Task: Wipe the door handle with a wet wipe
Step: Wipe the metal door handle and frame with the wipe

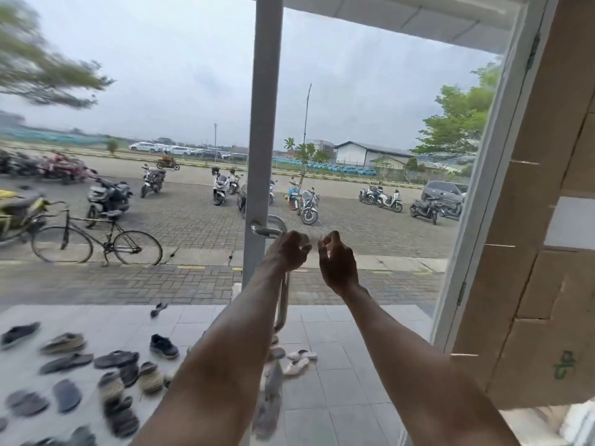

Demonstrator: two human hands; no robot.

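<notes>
Two bare arms are reaching up to the middle of the frame. The left hand [289, 251] is curling shut just under the top of the shiny door handle [269, 229]. The right hand [338, 259] is pinching its fingers together just beside it. I cannot tell if either is holding a wipe. Shoes [116, 375] are lying at the lower left.
</notes>
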